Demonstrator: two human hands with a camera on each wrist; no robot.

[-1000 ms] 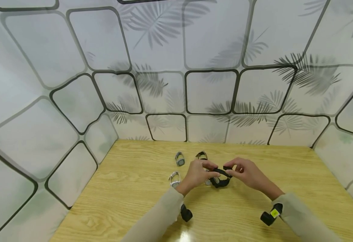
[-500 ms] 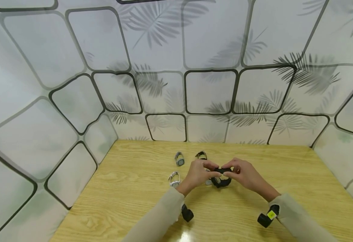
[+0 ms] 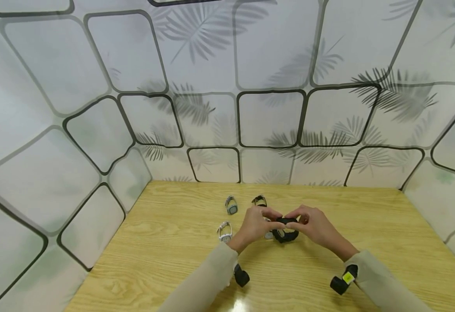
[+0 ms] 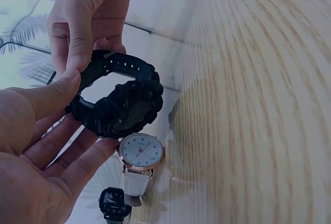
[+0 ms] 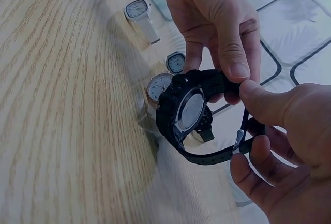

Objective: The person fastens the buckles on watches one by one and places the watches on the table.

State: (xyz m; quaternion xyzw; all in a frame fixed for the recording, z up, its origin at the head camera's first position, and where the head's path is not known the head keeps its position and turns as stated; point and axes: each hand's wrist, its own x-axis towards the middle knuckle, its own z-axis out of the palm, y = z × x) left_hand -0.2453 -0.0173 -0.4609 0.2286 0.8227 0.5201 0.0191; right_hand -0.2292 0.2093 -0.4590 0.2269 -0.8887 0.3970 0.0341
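A chunky black wristwatch (image 3: 285,237) with a perforated strap is held between both hands, close over the table. My left hand (image 3: 255,226) pinches its strap between thumb and fingers. From the other side my right hand (image 3: 314,223) pinches the strap too, the two thumb tips meeting. In the right wrist view, the strap's metal buckle (image 5: 238,141) lies by the right fingertips, and the watch's steel back (image 5: 191,111) faces that camera. Right beside the held watch, a round-dial watch with a white strap (image 4: 140,151) lies by the left fingertips.
Other watches lie on the wooden table (image 3: 153,242): a white one (image 3: 225,237) left of my left hand, a grey one (image 3: 232,209) behind it, and a black one (image 3: 259,199) just beyond the left fingers. A patterned cloth wall (image 3: 270,117) encloses the back and sides.
My right hand has moved left, bringing its strap end against the part in my left hand, so the strap now forms a loop. Over the last half second the hands have barely moved.
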